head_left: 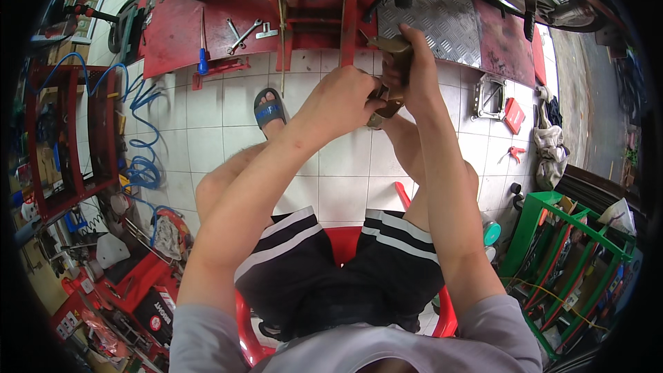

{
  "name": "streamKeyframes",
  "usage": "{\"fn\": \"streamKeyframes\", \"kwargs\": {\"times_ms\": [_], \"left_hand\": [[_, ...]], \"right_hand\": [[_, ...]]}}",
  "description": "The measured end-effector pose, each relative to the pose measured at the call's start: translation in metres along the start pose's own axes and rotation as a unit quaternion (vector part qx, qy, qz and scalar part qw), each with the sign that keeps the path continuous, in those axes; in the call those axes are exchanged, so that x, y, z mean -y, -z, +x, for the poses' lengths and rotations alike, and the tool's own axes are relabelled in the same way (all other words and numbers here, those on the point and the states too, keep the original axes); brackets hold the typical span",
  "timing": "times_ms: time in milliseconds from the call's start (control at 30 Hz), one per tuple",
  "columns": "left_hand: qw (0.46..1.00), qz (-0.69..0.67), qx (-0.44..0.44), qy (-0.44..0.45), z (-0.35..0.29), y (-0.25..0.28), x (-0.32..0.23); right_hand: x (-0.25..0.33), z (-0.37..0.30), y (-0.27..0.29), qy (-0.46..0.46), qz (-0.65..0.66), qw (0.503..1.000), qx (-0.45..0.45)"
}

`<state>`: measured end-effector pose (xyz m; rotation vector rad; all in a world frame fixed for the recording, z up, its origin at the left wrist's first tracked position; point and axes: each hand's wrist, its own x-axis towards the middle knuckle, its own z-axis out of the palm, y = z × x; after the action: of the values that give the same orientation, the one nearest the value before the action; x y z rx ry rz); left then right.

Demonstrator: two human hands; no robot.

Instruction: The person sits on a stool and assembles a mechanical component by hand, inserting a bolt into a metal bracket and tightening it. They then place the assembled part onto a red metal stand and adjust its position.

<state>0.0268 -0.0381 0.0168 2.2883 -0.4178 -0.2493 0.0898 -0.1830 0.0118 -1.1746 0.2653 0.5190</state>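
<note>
Grey shirt (pixel 331 344) nearest, facing the red table (pixel 173 36). By the table's near edge, the right hand (pixel 419 62) curls around a brownish part (pixel 394 44); the left hand (pixel 351 91), fingers bent, meets its lower end, whether pinching I cannot tell.

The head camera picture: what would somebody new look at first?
Probably the right hand, upper middle, holding a brownish part, with the left hand close beside it. Next, maybe the curly blue hose on the left and the green rack at lower right. A red platform stretches across the top.
</note>
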Motion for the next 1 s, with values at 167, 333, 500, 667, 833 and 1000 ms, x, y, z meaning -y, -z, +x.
{"fn": "streamKeyframes", "kwargs": {"times_ms": [167, 333, 500, 667, 833, 1000], "left_hand": [[0.997, -0.065, -0.010, -0.039, 0.001, -0.005, 0.008], [1.000, -0.015, -0.012, 0.004, 0.003, -0.003, 0.000], [0.996, -0.086, -0.026, -0.024, 0.003, -0.007, 0.007], [0.999, -0.034, 0.012, 0.032, 0.005, -0.004, 0.003], [0.994, -0.094, -0.057, -0.022, 0.007, -0.003, 0.007], [0.996, -0.060, -0.061, 0.026, 0.007, 0.006, 0.014]], "right_hand": [[0.002, -0.003, -0.005, 0.007, -0.003, 1.000, -0.015], [0.002, -0.002, 0.000, 0.012, -0.008, 1.000, -0.010], [0.004, -0.002, -0.003, 0.022, -0.027, 0.999, -0.012], [0.005, -0.001, 0.001, 0.022, -0.016, 1.000, 0.002], [0.010, -0.004, -0.001, 0.014, 0.003, 0.999, -0.042], [0.025, -0.003, 0.013, 0.034, 0.138, 0.988, -0.066]]}}
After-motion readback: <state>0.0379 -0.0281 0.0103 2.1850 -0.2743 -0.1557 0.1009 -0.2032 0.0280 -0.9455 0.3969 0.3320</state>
